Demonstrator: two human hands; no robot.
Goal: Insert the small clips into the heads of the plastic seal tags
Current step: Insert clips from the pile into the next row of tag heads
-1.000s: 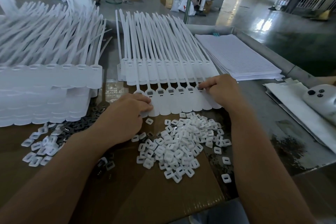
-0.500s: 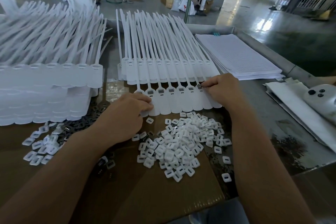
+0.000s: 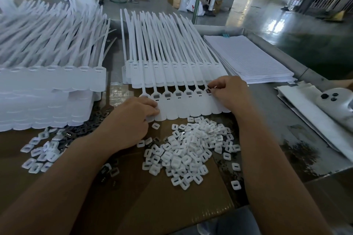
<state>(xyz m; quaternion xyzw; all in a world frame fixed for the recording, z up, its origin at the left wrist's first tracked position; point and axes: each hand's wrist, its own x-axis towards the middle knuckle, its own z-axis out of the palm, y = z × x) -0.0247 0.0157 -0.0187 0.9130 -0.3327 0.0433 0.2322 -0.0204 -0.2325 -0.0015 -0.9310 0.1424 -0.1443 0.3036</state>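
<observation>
A row of white plastic seal tags (image 3: 183, 107) lies flat in front of me, with rectangular openings in their heads. My right hand (image 3: 232, 93) pinches a small dark clip (image 3: 208, 90) at the head of a tag near the row's right end. My left hand (image 3: 131, 118) rests curled on the row's left end, pressing the tags down. A heap of white square clips (image 3: 191, 149) sits just below the row on brown cardboard (image 3: 162, 206). Dark metal clips (image 3: 91, 120) lie scattered under my left forearm.
A tall stack of tags (image 3: 49, 99) fills the left, with more white clips (image 3: 40, 154) below it. Another stack of tags (image 3: 172, 70) lies behind the row. Lined paper sheets (image 3: 248, 59) are at right, a white device (image 3: 338, 101) on a white bag further right.
My right hand has shifted slightly along the tag heads with the dark clip pinched at its fingertips. My left hand has stayed on the row's left end.
</observation>
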